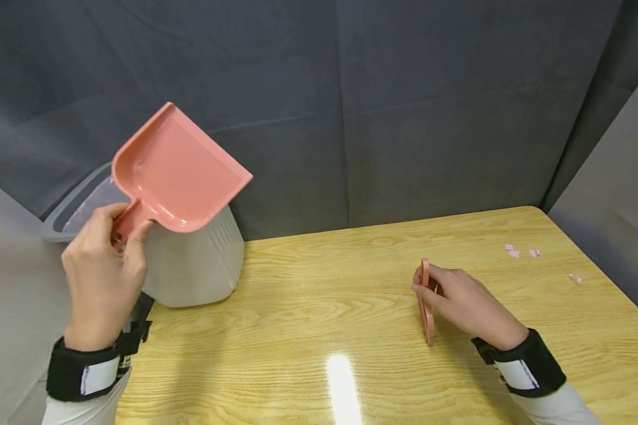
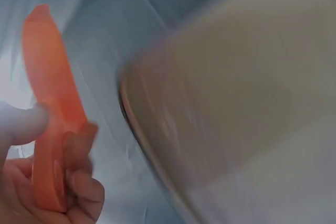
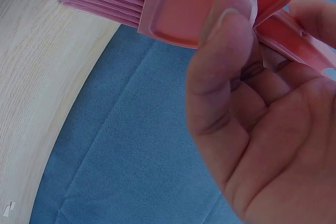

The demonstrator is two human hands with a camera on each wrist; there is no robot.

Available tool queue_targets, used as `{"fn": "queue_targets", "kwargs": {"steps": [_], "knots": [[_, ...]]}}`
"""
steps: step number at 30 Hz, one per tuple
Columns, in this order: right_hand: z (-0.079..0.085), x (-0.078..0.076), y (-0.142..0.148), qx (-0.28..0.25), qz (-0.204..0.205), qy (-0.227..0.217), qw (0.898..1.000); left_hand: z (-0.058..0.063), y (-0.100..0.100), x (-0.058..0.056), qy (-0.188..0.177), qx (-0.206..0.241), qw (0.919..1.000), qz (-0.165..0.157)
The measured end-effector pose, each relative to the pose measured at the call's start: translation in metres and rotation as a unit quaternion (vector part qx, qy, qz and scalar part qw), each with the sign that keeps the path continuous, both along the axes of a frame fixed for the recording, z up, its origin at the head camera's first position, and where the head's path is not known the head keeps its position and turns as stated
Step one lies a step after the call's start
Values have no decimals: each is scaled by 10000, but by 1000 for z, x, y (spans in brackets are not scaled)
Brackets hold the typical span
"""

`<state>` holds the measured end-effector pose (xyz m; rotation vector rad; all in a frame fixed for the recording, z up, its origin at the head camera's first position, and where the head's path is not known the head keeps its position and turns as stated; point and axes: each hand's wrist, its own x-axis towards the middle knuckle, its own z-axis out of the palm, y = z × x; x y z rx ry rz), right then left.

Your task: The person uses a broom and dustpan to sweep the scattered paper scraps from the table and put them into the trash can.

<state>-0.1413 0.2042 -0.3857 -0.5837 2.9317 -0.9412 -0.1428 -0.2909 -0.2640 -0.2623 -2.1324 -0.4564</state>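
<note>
Left hand [image 1: 103, 271] grips dustpan [image 1: 178, 168] jutting forward — right hand [image 1: 462, 298] pinches brush [image 1: 429, 327] at its left.

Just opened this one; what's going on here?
A person's left-hand grip holds up a pink dustpan by its handle, partly covering a pale bin in the head view. The right-hand grip holds a pink brush over the wooden table. A few small scraps lie toward the table's far right; none show on the dustpan.
</note>
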Motion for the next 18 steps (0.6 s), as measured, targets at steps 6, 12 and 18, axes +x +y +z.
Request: {"fn": "queue_targets", "kwargs": {"steps": [6,12,18], "knots": [[0,0,0,8,-47,-65,10000,-13,28,6,-922,-31,9925,-804],[1,-1,1,5,-165,-230,9996,-33,55,12,-1751,-169,9758,-1301],[1,-2,2,-18,-142,-210,9997,-72,83,13,-2424,-193,9535,-1780]]}}
